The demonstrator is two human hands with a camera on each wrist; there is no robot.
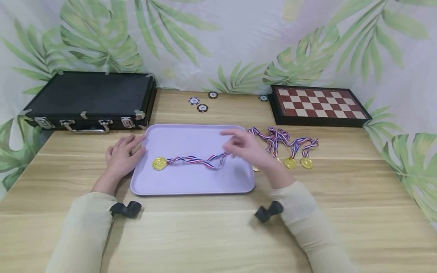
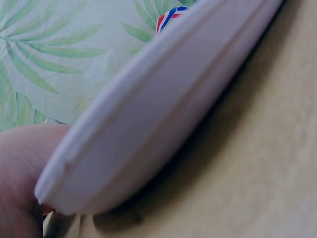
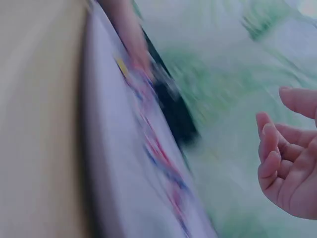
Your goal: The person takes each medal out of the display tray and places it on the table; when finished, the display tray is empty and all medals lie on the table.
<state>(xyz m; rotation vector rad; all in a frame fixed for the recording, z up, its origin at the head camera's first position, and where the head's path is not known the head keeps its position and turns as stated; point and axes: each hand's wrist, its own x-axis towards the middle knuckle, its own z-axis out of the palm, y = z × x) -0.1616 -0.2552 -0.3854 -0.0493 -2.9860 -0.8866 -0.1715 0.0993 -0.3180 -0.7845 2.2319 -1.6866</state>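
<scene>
A gold medal (image 1: 159, 163) lies on the left part of a pale lilac tray (image 1: 191, 184), its striped red, white and blue ribbon (image 1: 194, 160) stretched rightward. My left hand (image 1: 124, 157) rests at the tray's left rim, fingers relaxed, thumb and fingertips against the edge. Over the tray's right side hovers my right hand (image 1: 247, 148), holding nothing. In the right wrist view the right hand (image 3: 292, 158) has its index finger and thumb apart and the other fingers loosely bent. Just right of the tray, several more gold medals (image 1: 290, 163) lie with tangled ribbons (image 1: 280, 134), partly hidden by that hand.
A black hard case (image 1: 92, 93) with metal latches stands at the back left. At the back right is a checkered board (image 1: 319, 104) in a black frame. Several poker chips (image 1: 202, 108) lie between them, near the leaf-patterned cloth (image 1: 184, 34) behind the wooden table (image 1: 191, 242).
</scene>
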